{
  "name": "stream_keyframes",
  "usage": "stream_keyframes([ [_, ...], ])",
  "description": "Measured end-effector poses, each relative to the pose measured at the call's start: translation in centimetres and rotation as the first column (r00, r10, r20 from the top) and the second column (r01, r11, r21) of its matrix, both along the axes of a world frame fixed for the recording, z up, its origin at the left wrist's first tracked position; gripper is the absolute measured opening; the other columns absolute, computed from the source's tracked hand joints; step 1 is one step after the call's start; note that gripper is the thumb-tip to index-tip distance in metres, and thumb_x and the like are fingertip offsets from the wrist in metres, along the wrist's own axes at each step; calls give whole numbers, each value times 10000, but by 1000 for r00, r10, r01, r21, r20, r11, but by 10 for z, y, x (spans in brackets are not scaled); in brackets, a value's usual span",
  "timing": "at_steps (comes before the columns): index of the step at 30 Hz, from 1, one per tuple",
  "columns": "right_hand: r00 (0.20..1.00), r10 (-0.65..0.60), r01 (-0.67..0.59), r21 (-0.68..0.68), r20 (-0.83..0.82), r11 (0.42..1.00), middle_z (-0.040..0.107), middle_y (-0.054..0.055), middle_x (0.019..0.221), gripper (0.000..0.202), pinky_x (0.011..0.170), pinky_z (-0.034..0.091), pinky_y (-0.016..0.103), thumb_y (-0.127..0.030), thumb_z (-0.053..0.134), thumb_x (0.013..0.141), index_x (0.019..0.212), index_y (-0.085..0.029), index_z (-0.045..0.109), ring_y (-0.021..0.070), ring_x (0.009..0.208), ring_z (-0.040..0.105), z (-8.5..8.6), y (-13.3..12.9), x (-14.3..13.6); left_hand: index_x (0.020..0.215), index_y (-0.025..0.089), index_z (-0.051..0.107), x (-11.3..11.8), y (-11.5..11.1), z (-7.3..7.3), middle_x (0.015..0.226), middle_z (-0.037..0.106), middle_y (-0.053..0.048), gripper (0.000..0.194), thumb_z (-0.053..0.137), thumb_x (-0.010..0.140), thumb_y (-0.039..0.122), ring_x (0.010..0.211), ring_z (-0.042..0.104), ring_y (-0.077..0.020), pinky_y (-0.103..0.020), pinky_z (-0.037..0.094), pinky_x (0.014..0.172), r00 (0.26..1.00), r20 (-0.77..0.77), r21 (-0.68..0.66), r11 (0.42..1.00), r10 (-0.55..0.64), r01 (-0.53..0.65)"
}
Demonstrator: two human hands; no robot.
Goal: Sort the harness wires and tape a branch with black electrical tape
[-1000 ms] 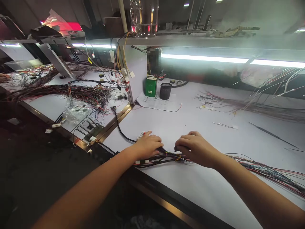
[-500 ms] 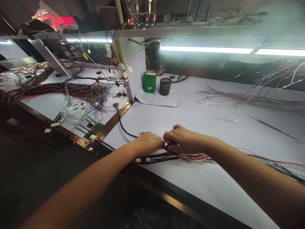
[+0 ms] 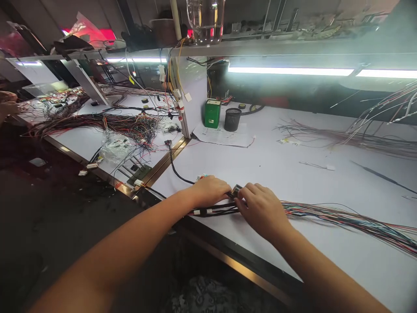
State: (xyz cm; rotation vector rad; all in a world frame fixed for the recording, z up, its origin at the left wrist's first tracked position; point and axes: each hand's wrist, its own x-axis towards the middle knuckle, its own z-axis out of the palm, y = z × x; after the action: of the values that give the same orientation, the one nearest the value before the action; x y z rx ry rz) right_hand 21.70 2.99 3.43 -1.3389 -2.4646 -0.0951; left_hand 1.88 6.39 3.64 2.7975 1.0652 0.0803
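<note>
A wire harness (image 3: pixel 224 211) lies along the front edge of the bench, partly wrapped in black, with small white connectors (image 3: pixel 209 211) on it. My left hand (image 3: pixel 211 191) is closed round a black-wrapped branch of it, fingers pointing right. Close beside it, my right hand (image 3: pixel 260 206) is closed, with a roll of black tape (image 3: pixel 236 190) at its fingertips. The fingers hide where tape and harness meet. Loose coloured wires (image 3: pixel 332 216) run out to the right from under my right hand. A black branch cable (image 3: pixel 176 169) leads up left to a dark connector (image 3: pixel 168 142).
At the back stand a green box (image 3: pixel 212 114) and a black mesh cup (image 3: pixel 232 120) on printed sheets (image 3: pixel 224 137). Tweezers (image 3: pixel 384 176) lie to the right. A post (image 3: pixel 182 100) and wire bundles (image 3: pixel 130 124) are to the left. Another person's hand (image 3: pixel 8 104) shows far left.
My right hand has turned and come lower over the harness, and the tape roll now shows at its fingertips. My left hand keeps its grip. The whole view has shifted slightly.
</note>
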Motion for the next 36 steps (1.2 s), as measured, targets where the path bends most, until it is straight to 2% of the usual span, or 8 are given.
stream_keyframes([
  [5,987,-149,135,-177,-66,975,671,31,796,184,590,333,318,-314,457,901,897,-224,617,216,723,603,-7,-15,-6,1187,231,512,-1,5,14,932,695,-38,302,482,906,337,858,637,-235,-321,432,724,998,-32,-67,997,45,-47],
  [11,954,-250,155,-440,-167,884,703,22,960,202,637,403,333,-395,507,851,958,-251,601,246,831,642,-8,-7,-5,1206,305,506,1,25,34,982,688,-15,518,488,751,58,788,611,-195,-286,379,641,978,-150,-149,981,-145,123],
  [16,943,-303,169,-592,-134,788,690,16,881,237,598,399,321,-459,503,837,912,-261,608,230,780,625,-6,3,-1,1048,313,580,10,27,52,800,686,7,323,456,848,92,659,565,-164,-343,356,790,901,-271,46,931,-338,363],
  [20,945,-318,224,-569,-71,792,677,27,812,225,559,363,314,-432,487,822,883,-251,607,229,718,603,-1,5,-5,1032,287,599,14,18,55,739,655,2,326,391,889,81,652,556,-162,-408,278,976,879,-328,296,847,-345,443],
  [23,929,-368,293,-524,-43,800,659,20,740,180,521,331,302,-388,467,808,811,-251,584,218,650,581,-2,7,-13,1032,270,605,9,16,47,900,667,-22,380,291,927,83,846,579,-180,-433,185,1073,929,-247,434,826,-276,361],
  [26,908,-407,318,-475,-96,821,654,23,718,165,513,324,296,-379,476,788,784,-240,564,206,617,575,-9,11,-17,989,213,616,0,14,30,1011,651,-69,355,273,950,135,982,556,-205,-427,258,1042,988,-99,467,872,-114,148],
  [31,915,-367,263,-445,-165,856,682,29,797,190,542,355,292,-377,491,778,863,-233,581,207,661,596,-18,13,-16,921,143,629,-13,-16,-8,903,664,-98,438,355,945,483,902,598,-231,-359,441,826,961,147,189,947,236,-261],
  [36,915,-339,232,-406,-216,884,682,27,820,184,584,391,298,-351,486,790,898,-237,582,202,684,608,-21,6,-16,1170,127,564,-7,-43,-32,1095,654,-113,400,273,980,326,1037,594,-229,-364,455,909,914,177,-43,931,365,-363],
])
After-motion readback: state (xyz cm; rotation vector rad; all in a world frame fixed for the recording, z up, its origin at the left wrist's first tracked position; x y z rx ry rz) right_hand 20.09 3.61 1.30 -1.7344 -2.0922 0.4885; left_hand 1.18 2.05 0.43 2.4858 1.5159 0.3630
